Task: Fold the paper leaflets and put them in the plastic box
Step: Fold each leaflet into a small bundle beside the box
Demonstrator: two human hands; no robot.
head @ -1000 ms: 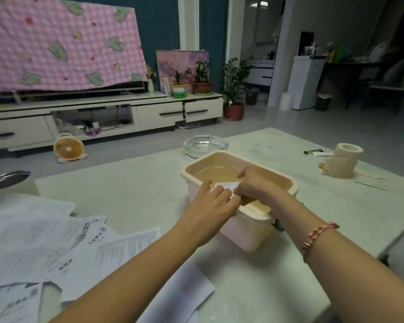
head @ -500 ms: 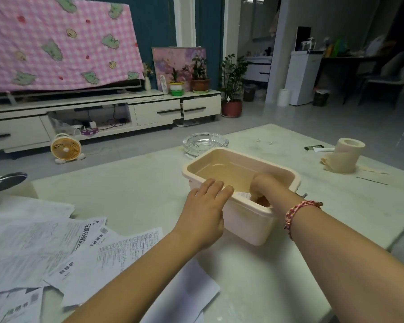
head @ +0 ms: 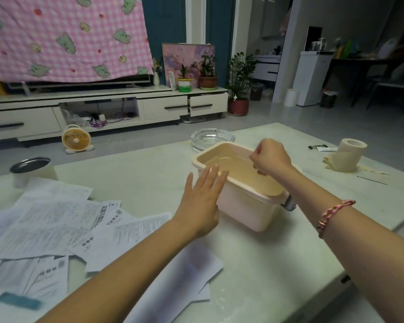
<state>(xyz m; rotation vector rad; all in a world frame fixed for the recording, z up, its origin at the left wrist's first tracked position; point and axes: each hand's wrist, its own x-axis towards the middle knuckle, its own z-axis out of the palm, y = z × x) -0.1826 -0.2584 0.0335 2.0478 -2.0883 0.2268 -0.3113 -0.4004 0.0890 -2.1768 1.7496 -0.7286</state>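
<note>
Box [head: 242, 206] of smooth pink plastic; left hand [head: 202, 201] flat beside rim, right hand [head: 269, 157] curled empty above

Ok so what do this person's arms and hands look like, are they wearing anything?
No sleeves, gloves or watch show on either side. The right hand has a braided pink and red cord bracelet round its wrist. The left hand and its wrist carry nothing, and no ring shows on its fingers.

Dim, even indoor light, soft shadows, motion-blurred foreground (papers especially), wide-angle bending at the edges.
</note>
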